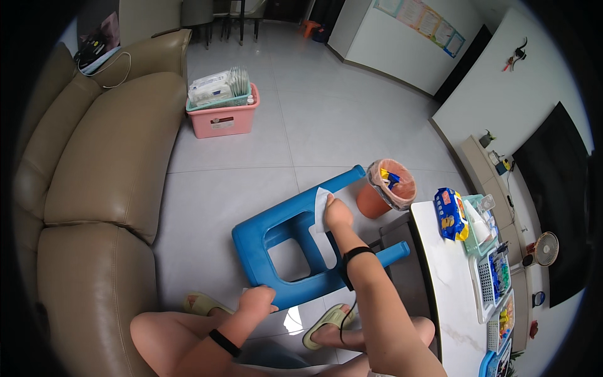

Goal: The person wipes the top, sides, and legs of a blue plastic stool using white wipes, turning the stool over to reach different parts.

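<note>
While the blue plastic stool (276, 217) is tipped over before the person's knees, the left hand (256, 301) grips its near edge, fingers curled over. The right hand (338, 213) holds a white wipe (321, 210) against the stool, fingers closed on it. Just beyond the leg tips stands an orange bin (372, 203), pink-lined, containing blue-and-yellow packaging (391, 178). On the marble-patterned table (447, 283) at right: a blue-and-yellow packet (451, 215); a pale green basket (482, 250) of white items; a white basket (484, 278) of blue and green pieces; a second white basket (495, 336) of yellow and orange pieces, probably small packets, though the view is poor there. Farther off, beside the sofa (119, 151), a pink tub (223, 123) carries a turquoise basket (239, 100) filled with white packets (212, 89).
</note>
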Available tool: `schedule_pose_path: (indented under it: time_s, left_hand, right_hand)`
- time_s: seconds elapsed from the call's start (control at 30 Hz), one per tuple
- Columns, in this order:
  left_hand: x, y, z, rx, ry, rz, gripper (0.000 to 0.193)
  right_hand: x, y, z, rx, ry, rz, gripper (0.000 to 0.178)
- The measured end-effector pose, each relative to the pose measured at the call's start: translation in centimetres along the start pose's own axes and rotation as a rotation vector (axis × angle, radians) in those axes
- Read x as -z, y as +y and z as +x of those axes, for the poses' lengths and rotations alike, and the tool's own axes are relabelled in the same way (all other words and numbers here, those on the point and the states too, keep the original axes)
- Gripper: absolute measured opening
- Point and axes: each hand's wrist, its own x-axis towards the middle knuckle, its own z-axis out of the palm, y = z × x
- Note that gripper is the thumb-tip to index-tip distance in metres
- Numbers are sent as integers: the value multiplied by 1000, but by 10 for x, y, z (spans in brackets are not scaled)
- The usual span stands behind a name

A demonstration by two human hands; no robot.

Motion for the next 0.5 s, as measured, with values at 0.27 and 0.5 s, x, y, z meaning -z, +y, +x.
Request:
schedule_pose_path:
  time_s: [0.27,0.5]
  left_hand:
    - [-5,-5,-4,26,103,-111,29]
    - [-12,-12,-4,-2,164,-111,32]
  right_hand:
    - [-10,35,-42,187,92,-11,50]
    - [-9,35,-112,287,24,-416,70]
